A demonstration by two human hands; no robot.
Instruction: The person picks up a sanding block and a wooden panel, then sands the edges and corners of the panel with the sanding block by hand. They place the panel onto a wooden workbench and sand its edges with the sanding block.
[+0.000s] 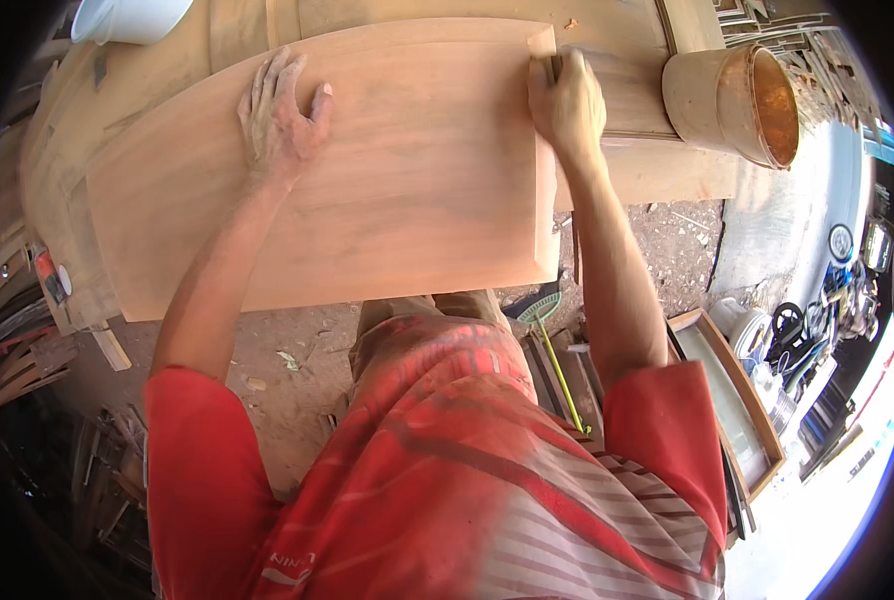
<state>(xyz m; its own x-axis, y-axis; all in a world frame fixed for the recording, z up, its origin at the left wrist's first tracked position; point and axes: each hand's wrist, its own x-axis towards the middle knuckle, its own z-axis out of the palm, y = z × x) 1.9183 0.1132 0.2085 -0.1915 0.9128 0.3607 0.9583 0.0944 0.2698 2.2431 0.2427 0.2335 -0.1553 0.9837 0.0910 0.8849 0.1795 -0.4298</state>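
Note:
A wide, pale reddish-brown wooden panel (pixel 397 170) with a bevelled right edge lies on the workbench in front of me. My left hand (pixel 285 125) rests on its upper left part, fingers stretched out and thumb apart, holding nothing. At the panel's upper right edge, my right hand (pixel 568 100) is closed, knuckles up. A small dark piece shows between its fingers, but the hand hides most of it and I cannot make out its kind. Pale dust covers the fingers of my left hand.
A dusty bucket (pixel 707 100) lies tilted at the bench's right end; a white tub (pixel 132 18) stands at the far left. Wood scraps (pixel 27 350) are piled at left. A green rake (pixel 542 308) and a wood-framed pane (pixel 732 400) are near my right side.

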